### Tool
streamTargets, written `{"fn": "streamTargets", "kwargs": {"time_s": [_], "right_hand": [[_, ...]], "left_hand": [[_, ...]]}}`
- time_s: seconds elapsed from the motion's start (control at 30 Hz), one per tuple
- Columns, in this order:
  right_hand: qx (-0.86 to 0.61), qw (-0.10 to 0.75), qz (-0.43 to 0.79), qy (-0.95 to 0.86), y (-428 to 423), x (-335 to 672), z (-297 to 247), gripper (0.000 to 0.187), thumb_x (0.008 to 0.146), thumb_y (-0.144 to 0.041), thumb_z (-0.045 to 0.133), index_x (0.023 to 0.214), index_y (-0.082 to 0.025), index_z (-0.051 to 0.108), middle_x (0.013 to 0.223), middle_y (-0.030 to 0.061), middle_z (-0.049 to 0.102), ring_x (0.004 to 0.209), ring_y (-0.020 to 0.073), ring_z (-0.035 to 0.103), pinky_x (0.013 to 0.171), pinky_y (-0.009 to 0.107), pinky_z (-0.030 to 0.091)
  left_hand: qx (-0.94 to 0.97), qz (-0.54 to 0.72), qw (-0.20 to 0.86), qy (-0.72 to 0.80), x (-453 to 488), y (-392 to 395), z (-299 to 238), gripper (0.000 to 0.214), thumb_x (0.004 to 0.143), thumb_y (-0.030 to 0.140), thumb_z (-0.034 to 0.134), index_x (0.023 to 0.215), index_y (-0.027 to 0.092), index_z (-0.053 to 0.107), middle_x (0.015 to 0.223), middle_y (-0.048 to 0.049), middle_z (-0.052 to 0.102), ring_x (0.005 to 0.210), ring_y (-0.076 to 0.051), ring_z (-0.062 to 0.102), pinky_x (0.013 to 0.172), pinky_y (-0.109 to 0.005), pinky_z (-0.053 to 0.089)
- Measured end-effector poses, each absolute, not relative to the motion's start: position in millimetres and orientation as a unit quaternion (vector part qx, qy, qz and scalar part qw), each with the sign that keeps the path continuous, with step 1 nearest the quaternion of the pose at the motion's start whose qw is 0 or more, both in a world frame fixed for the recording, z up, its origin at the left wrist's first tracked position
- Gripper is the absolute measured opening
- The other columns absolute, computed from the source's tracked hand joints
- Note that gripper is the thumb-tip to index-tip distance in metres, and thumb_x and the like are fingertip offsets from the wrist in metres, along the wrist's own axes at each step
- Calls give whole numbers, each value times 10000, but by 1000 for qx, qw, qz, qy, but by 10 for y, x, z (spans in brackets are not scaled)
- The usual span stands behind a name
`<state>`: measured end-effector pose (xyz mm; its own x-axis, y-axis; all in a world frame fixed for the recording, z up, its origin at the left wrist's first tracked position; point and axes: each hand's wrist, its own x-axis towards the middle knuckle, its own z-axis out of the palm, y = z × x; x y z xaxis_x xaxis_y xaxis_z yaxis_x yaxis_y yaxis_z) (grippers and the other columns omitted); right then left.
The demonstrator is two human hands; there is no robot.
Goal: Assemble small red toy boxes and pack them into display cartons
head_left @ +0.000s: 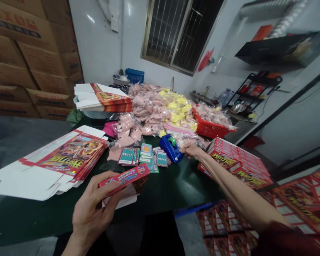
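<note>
clamped in the left hand (92,213), a red carton (124,181) is being held, and the open right hand (192,150) is being rested beside a blue tape dispenser (171,148) (the red crate's (206,128) bagged contents (213,115) are hard to make out).

A small red cardboard box (124,180) at lower centre bears blue-and-yellow print; a blocky plastic tape dispenser (170,148) mid-frame is bright blue.

Dark green table (175,192) with flat carton blanks (53,165), a blue tape dispenser (171,148), small cards (146,156)
</note>
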<state>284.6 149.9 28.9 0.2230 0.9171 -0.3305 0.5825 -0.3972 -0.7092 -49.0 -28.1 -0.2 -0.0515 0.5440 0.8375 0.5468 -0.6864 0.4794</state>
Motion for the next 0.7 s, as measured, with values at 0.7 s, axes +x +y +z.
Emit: {"fn": "streamTargets", "kwargs": {"time_s": [0.7], "right_hand": [[-688,494,398,-353,1071,2766,-316,285,884,-317,543,1112,-145,551,1087,67,585,893,168,598,747,355,522]], "left_hand": [[-631,-661,-25,-405,-442,-162,12,281,691,72,697,930,202,627,1006,-33,634,867,-148,622,714,-254,510]]}}
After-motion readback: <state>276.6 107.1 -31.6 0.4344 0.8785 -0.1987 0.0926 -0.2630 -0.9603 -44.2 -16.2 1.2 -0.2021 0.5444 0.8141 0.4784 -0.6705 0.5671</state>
